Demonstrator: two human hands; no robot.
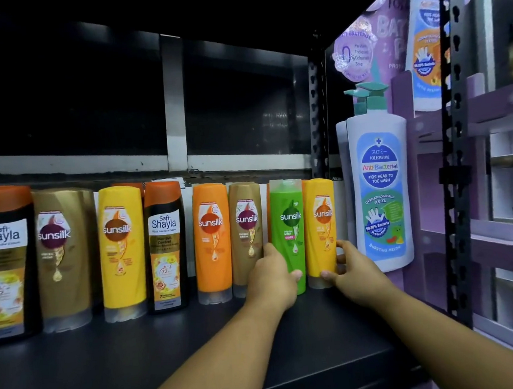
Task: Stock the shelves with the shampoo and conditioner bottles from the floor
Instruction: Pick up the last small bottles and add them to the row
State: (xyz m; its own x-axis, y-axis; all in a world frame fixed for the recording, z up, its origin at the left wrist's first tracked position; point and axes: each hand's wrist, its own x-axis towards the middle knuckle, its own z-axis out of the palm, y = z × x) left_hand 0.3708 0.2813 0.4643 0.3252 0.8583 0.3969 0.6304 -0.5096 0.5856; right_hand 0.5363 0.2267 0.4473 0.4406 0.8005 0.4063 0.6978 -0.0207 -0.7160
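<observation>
Gripping the green bottle with my left hand and the yellow bottle with my right hand, fingers curled round each. Both stand upright, touching, at the right end of the shelf row. Row looks nearly full; floor stock not in view.

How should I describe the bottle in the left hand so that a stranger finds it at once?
On the dark shelf, go to the right end of the bottle row, near the tall white pump bottle. The green bottle is second from the right, between a gold bottle and a yellow bottle. It is the only green one in the row.
</observation>
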